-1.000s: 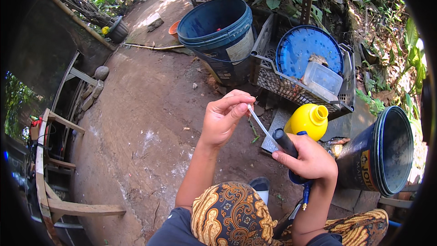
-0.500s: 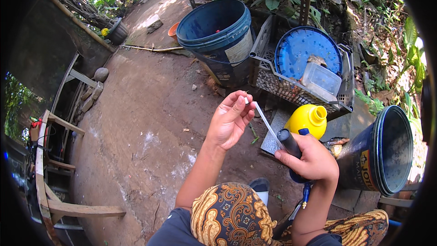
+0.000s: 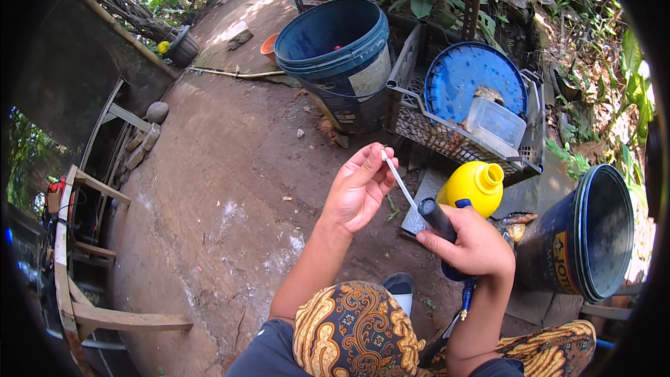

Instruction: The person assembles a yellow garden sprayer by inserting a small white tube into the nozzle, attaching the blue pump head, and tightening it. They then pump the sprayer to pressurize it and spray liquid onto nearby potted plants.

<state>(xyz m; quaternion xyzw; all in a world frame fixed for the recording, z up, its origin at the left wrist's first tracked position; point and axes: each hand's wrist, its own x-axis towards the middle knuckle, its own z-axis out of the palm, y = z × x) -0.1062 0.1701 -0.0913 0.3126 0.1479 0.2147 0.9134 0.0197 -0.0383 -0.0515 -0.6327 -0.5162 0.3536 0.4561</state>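
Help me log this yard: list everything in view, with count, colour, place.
tube: 1, white, centre
spray top: 1, black and blue, beside tube
bottle: 1, yellow, beyond spray top
buckets: 2, dark blue, top and right
crate: 1, dark, upper right
lid: 1, blue, in crate
box: 1, clear, in crate
pot: 1, orange, top
tub: 1, grey, upper left
timbers: several, brown, left
plants: many, green, top
left grip: 1, bare, on tube
right grip: 1, bare, on spray top

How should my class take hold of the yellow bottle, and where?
Probably by the narrow neck of the yellow bottle, coming from the picture's upper right: the neck juts that way from the rounded body, while the right hand crowds the lower side.
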